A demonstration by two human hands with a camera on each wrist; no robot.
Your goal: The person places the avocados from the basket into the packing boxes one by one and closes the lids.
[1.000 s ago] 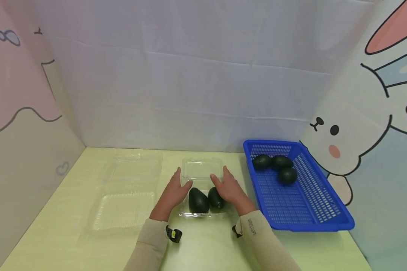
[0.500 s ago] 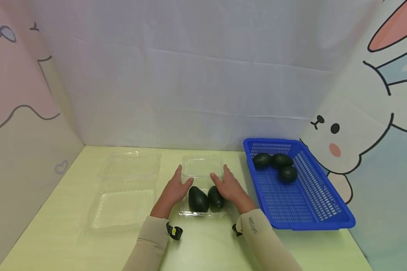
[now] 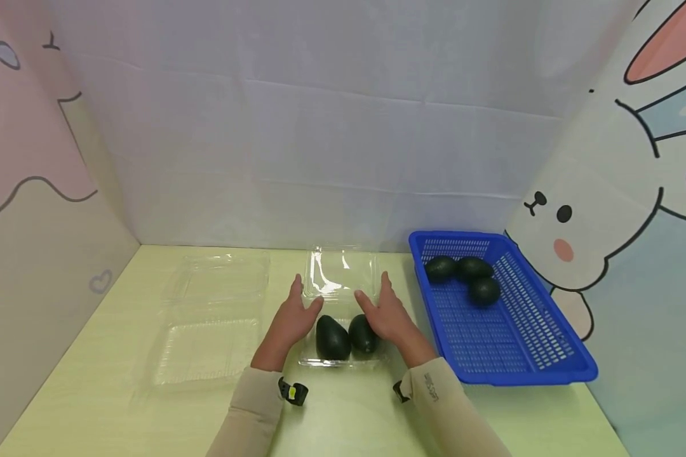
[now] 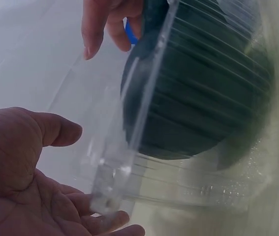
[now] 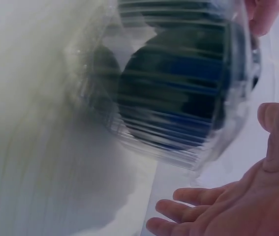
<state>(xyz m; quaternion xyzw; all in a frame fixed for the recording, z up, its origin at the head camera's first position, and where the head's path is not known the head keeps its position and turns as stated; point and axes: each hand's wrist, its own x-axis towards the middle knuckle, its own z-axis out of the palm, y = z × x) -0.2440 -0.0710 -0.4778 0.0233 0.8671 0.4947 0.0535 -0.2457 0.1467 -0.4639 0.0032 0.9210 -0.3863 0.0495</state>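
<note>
A clear plastic clamshell box sits mid-table in the head view, with two dark green avocados side by side in its base. Its lid is hinged at the back and tilted up, catching bright glare. My left hand is at the box's left side, fingers extended toward the lid and thumb apart. Mirroring it at the right side, my right hand has its fingers extended and its thumb over the right avocado. In the left wrist view, the fingers reach behind the box's corner. Contact with the lid is unclear.
A blue plastic basket on the right holds three avocados at its far end. On the left lies another clear clamshell box, unfolded, with nothing in it. White cloth hangs behind the table.
The clamshell's lid has tipped up from lying flat at the back, and glare now shows on it. The hands have barely moved; the avocados stay in place.
</note>
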